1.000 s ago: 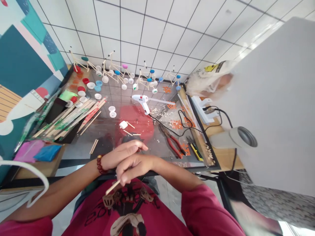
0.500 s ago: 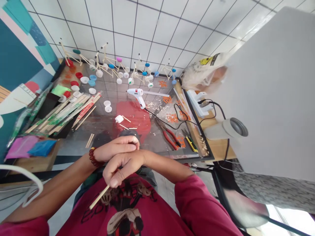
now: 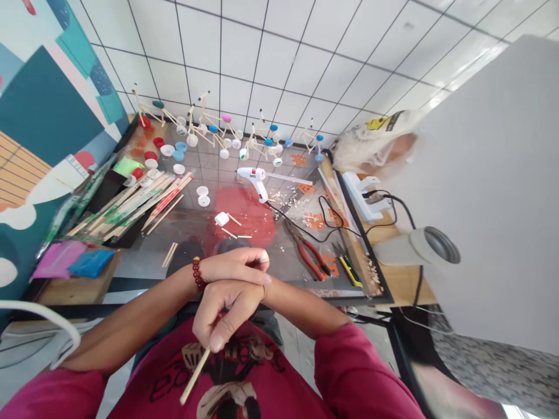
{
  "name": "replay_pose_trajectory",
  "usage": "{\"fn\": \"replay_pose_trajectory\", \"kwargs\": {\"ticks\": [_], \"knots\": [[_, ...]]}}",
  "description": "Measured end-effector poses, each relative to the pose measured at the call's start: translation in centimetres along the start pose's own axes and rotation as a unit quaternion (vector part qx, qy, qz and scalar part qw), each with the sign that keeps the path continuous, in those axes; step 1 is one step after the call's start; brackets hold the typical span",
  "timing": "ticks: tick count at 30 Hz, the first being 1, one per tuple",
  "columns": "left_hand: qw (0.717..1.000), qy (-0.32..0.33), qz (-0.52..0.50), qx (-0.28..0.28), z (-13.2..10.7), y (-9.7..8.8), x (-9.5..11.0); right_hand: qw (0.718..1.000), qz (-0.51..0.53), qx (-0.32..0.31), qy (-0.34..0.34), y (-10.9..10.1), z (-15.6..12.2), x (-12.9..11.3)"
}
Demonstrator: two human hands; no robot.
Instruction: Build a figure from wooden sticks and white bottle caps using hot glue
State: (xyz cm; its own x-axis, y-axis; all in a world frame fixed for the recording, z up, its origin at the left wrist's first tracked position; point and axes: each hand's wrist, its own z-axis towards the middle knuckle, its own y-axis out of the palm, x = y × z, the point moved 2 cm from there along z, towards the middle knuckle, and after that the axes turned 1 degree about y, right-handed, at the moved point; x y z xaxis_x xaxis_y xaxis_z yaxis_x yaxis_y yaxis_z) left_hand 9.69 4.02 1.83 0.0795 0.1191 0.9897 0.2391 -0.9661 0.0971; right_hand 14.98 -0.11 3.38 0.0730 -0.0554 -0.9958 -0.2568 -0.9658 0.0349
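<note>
My left hand, with a dark red bead bracelet on its wrist, lies across the top of my right wrist, fingers closed together and nothing visible in them. Just below it, my right hand pinches a thin wooden stick whose free end points down toward my maroon shirt. A small white block and loose sticks lie on the glass-topped table just beyond my hands.
A white glue gun, red-handled pliers, and a yellow cutter lie on the table. Bundled chopsticks, bottle caps, and stick-and-cap models stand farther off. A cable runs to a power strip at right.
My hands have shifted slightly on each other, and the stick now points more steeply downward. The whole view has tilted a little as my head moved.
</note>
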Motion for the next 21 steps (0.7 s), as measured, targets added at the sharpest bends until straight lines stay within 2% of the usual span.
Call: {"fn": "replay_pose_trajectory", "kwargs": {"ticks": [4, 6, 8, 9, 11, 13, 15, 16, 18, 20, 21], "knots": [[0.998, 0.017, -0.039, -0.038, -0.3, -0.2, 0.1, 1.0, 0.016, 0.009, -0.007, -0.2, 0.1, 0.6], [1.0, 0.0, -0.016, -0.016, -0.7, -0.5, 0.2, 0.999, 0.041, -0.01, -0.024, -0.3, 0.3, 1.2], [0.998, -0.019, 0.021, 0.061, -1.6, -1.5, 0.4, 0.996, 0.073, -0.02, -0.047, -0.6, 0.0, 1.9], [0.992, -0.021, 0.034, 0.118, -2.4, -2.2, 0.7, 0.995, 0.086, -0.011, -0.058, -0.9, -0.5, 2.2], [0.969, 0.011, 0.085, 0.231, -4.3, -4.1, 1.5, 0.985, 0.08, 0.138, -0.065, -2.1, -2.3, 2.9], [0.929, 0.056, 0.125, 0.344, -6.3, -6.2, 2.0, 0.947, 0.016, 0.315, -0.06, -3.3, -4.9, 3.3], [0.882, 0.088, 0.154, 0.437, -7.9, -8.3, 1.6, 0.894, -0.114, 0.429, -0.06, -4.2, -7.2, 3.3], [0.851, 0.099, 0.166, 0.489, -8.5, -9.1, 1.2, 0.867, -0.194, 0.456, -0.058, -4.4, -8.0, 3.2], [0.787, 0.11, 0.158, 0.587, -9.3, -10.2, -0.1, 0.816, -0.34, 0.465, -0.044, -4.6, -8.5, 3.2], [0.757, 0.107, 0.148, 0.628, -9.5, -10.4, -1.2, 0.772, -0.44, 0.458, -0.022, -4.5, -8.1, 3.6], [0.756, 0.109, 0.157, 0.625, -9.4, -10.1, -1.4, 0.753, -0.47, 0.46, -0.012, -4.4, -7.7, 3.9]]}}
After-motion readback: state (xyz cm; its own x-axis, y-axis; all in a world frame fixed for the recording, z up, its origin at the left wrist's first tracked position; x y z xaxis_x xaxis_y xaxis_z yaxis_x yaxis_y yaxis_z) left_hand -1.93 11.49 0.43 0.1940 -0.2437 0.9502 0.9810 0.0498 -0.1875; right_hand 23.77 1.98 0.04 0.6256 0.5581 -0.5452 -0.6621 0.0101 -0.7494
